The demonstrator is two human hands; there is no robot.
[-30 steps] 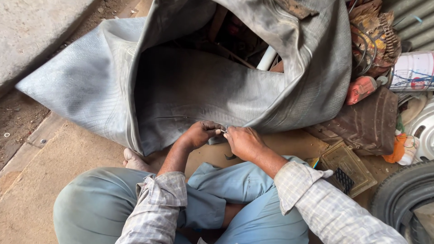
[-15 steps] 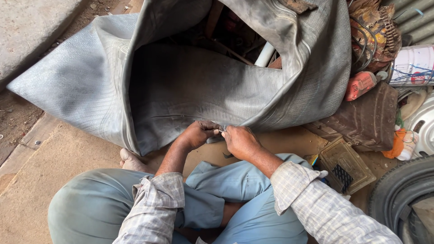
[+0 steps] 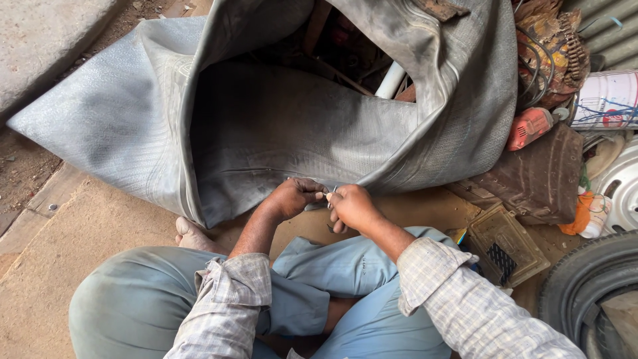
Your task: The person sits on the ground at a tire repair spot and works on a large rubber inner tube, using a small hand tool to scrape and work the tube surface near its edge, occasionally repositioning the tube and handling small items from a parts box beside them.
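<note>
A big grey rubber inner tube [image 3: 279, 126] lies folded and gaping in front of me on the ground. My left hand [image 3: 294, 197] pinches its lower edge near the fold. My right hand [image 3: 351, 207] is closed beside it, holding a small metal tool [image 3: 331, 194] against the same edge; the tool is mostly hidden by my fingers. Both hands touch each other over the tube's rim. I sit cross-legged in pale blue trousers, a bare foot [image 3: 191, 235] showing at the left.
A black tyre [image 3: 585, 286] lies at the lower right. A dark rubber piece [image 3: 531, 176], a flat tray [image 3: 505, 244], a red object [image 3: 528, 127], a white can [image 3: 608, 100] and a wheel rim [image 3: 621, 183] crowd the right side. A concrete slab [image 3: 46, 40] sits upper left.
The two hands stay together at the tube's lower edge with only small finger movement. The view has shifted slightly.
</note>
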